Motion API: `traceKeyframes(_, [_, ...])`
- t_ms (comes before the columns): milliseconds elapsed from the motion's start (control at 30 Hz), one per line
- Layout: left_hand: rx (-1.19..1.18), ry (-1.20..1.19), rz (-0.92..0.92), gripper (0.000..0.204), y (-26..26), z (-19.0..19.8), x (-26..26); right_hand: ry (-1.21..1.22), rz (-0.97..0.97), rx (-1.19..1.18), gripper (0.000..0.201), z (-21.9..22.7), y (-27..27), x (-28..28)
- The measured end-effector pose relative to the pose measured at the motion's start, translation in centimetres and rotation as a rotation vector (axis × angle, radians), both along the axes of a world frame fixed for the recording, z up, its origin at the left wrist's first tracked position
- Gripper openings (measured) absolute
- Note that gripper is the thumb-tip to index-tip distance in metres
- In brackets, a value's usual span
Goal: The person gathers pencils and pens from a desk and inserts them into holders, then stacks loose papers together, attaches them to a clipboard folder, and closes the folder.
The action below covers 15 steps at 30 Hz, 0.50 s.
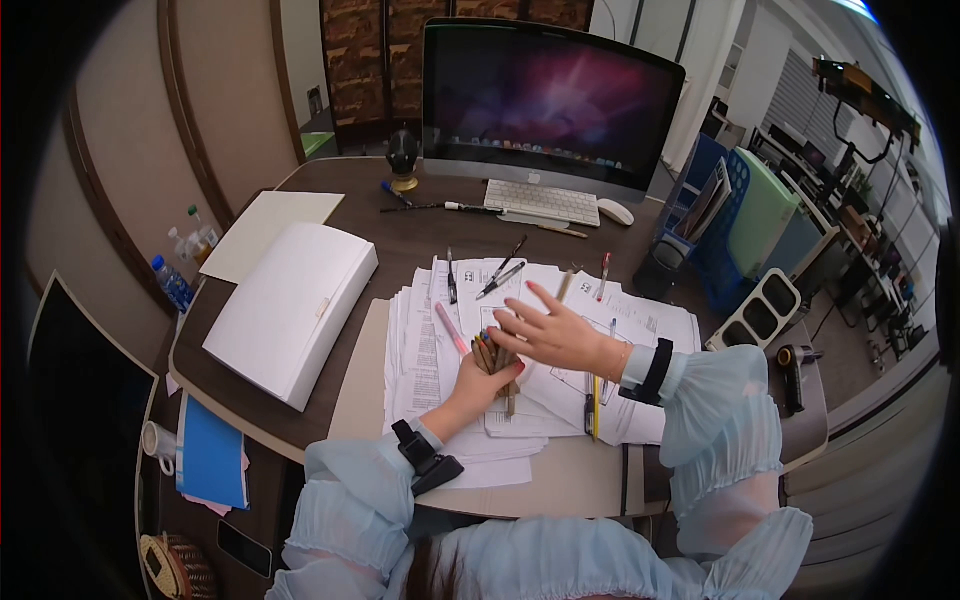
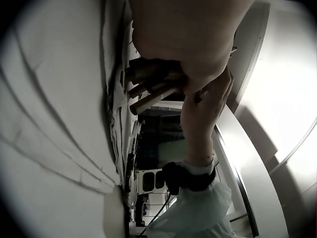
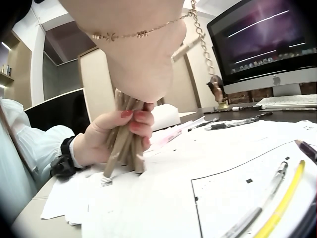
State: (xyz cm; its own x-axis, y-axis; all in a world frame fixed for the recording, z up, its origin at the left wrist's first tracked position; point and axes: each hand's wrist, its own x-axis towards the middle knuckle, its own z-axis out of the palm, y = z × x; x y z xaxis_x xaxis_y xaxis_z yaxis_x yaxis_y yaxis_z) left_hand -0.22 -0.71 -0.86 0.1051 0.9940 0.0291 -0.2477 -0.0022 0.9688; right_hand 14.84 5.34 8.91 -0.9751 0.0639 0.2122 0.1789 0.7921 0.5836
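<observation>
Two hands meet over the papers point(image 1: 560, 400) near the desk's front edge in the head view: the left hand point(image 1: 485, 385) grips one bundle of pencils point(image 1: 495, 360), the right hand point(image 1: 555, 335) spreads flat on top. Gathering looks underway; next, loose pens need collecting, about nine visible.

Left wrist view: bundle ends point(image 2: 153, 87) protrude.

Right wrist view: curled fingers point(image 3: 136, 121) clamp the bundle; two pens point(image 3: 267, 198) lie nearby.

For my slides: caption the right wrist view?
Left hand grips a bundle of pencils upright on scattered papers.
</observation>
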Motion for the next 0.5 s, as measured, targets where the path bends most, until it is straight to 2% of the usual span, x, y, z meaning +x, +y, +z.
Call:
traceKeyframes(33, [-0.001, 0.000, 0.001, 0.025, 0.0, -0.2, 0.0, 0.097, 0.006, 0.037, 0.040, 0.1, 0.2, 0.4])
traceKeyframes(67, [-0.028, -0.096, 0.068, 0.021, 0.2, -0.4, 0.0, 0.098, 0.007, 0.038, 0.040, 0.1, 0.2, 0.7])
traceKeyframes(100, [-0.054, -0.193, 0.135, 0.018, 0.4, -0.5, 0.0, 0.092, 0.096, -0.003, 0.040, 0.0, 0.0, 1.0])
traceKeyframes(133, [-0.054, -0.194, 0.136, 0.018, 0.5, -0.4, 0.0, 0.085, 0.185, -0.045, 0.040, -0.3, -0.4, 1.2])
traceKeyframes(200, [-0.183, -0.487, 0.112, 0.014, 0.6, -0.2, -0.2, 0.070, 0.353, -0.148, 0.038, -1.7, -1.7, 0.8])
traceKeyframes(233, [-0.212, -0.453, 0.031, 0.017, 0.8, -0.4, -0.4, 0.017, 0.409, -0.119, 0.037, -2.2, -1.9, 0.5])
traceKeyframes(267, [-0.212, -0.451, 0.028, 0.017, 0.9, -0.7, -0.6, -0.037, 0.465, -0.088, 0.036, -2.7, -2.0, 0.2])
traceKeyframes(333, [-0.407, -0.509, -0.018, 0.020, 0.8, -0.7, -0.7, -0.042, 0.464, -0.146, 0.037, -3.7, -1.8, -0.5])
traceKeyframes(400, [-0.373, -0.509, -0.004, 0.020, 0.9, -0.8, -0.6, -0.048, 0.467, -0.203, 0.038, -4.4, -1.4, -1.1])
traceKeyframes(467, [-0.310, -0.512, 0.024, 0.021, 1.0, -1.1, -0.3, -0.042, 0.453, -0.416, 0.048, -4.4, -1.0, -1.6])
traceKeyframes(500, [-0.280, -0.515, 0.035, 0.021, 1.1, -1.2, -0.1, -0.042, 0.454, -0.415, 0.048, -4.3, -1.0, -1.5])
